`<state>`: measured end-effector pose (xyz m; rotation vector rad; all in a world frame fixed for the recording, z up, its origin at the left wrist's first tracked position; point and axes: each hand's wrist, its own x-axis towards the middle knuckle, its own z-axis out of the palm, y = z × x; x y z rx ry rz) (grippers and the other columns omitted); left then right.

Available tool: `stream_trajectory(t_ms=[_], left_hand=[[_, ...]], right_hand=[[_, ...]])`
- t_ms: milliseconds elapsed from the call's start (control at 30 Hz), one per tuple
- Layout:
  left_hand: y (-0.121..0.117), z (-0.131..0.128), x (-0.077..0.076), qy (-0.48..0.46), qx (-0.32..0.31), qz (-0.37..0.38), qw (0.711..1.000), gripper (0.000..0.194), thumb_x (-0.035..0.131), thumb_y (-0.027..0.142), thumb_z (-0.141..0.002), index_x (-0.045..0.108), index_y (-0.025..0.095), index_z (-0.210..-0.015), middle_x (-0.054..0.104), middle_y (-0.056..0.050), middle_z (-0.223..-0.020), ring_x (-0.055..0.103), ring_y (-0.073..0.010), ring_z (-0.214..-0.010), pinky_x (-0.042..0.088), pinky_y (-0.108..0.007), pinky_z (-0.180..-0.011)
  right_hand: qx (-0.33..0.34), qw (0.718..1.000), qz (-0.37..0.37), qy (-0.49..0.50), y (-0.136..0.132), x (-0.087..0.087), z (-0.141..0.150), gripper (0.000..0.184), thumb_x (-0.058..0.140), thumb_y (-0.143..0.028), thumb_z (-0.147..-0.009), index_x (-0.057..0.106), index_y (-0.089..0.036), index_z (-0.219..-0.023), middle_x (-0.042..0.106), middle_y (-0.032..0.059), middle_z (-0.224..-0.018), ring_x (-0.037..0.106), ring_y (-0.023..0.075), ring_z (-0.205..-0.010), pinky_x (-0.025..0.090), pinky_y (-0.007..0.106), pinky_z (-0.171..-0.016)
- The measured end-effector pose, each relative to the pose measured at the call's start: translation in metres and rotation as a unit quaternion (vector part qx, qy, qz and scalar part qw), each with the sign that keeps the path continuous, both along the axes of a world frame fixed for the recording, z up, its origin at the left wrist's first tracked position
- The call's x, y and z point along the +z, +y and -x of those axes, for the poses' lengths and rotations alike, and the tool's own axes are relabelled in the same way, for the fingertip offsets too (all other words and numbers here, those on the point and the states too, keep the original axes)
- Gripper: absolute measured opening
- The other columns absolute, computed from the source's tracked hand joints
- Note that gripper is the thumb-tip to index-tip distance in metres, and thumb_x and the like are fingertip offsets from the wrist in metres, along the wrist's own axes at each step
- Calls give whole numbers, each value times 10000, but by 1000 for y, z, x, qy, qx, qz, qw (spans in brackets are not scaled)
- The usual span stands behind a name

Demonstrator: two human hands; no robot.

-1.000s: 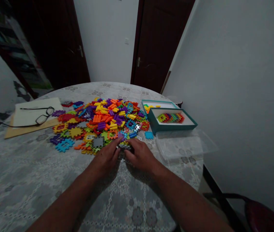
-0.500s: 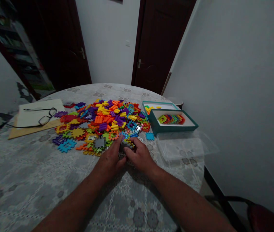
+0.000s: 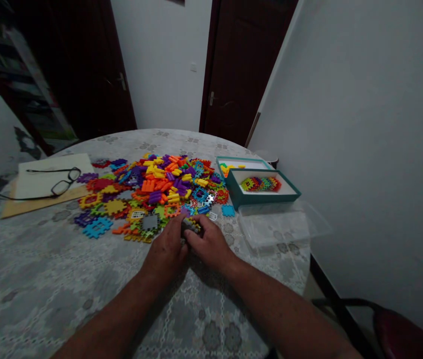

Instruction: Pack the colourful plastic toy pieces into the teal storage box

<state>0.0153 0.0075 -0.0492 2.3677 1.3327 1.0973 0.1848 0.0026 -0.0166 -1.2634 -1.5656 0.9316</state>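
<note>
A heap of bright plastic interlocking pieces [image 3: 151, 187] covers the middle of a round table with a lace cloth [image 3: 47, 279]. At the heap's near edge both my hands meet. My left hand [image 3: 166, 247] and my right hand [image 3: 209, 244] are closed together around a small cluster of joined pieces [image 3: 190, 227], mostly hidden between the fingers. A grey square piece [image 3: 150, 222] lies just left of my left hand.
A teal box [image 3: 261, 192] holding stacked pieces stands at the right, its lid [image 3: 239, 163] behind it. A clear plastic lid [image 3: 274, 227] lies in front of the box. Spectacles [image 3: 60, 182] rest on papers at the left. A dark chair [image 3: 390, 324] is at lower right.
My hands have drawn closer together, closing tighter on the small cluster of pieces. The camera view has shifted slightly.
</note>
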Motion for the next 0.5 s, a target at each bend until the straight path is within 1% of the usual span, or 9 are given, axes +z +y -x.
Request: stream_trajectory(t_ms=[167, 367, 500], left_hand=[[1, -1, -1, -1, 5, -16, 1000, 656, 538, 86, -894, 449, 171, -1538, 676, -179, -1414, 682, -322, -1325, 590, -515, -1133], [6, 1, -9, 10, 7, -27, 1000, 703, 553, 74, -872, 444, 174, -1559, 665, -187, -1444, 659, -332, -1369, 581, -520, -1149], [7, 3, -12, 10, 10, -11, 1000, 705, 560, 74, -850, 473, 176, -1542, 680, -187, -1424, 676, -338, -1337, 582, -543, -1143]], right_hand=[[6, 1000, 0, -3, -1, 1, 0, 234, 695, -283, -906, 706, -258, -1138, 753, 6, -1025, 696, 215, -947, 542, 332, -854], [15, 1000, 8, 0, 0, -2, 0, 250, 681, -258, -915, 701, -256, -1165, 751, -1, -1022, 695, 197, -914, 547, 307, -821], [23, 999, -14, -45, 0, -2, -3, 259, 680, -253, -931, 702, -267, -1188, 755, 11, -1054, 689, 202, -935, 551, 319, -846]])
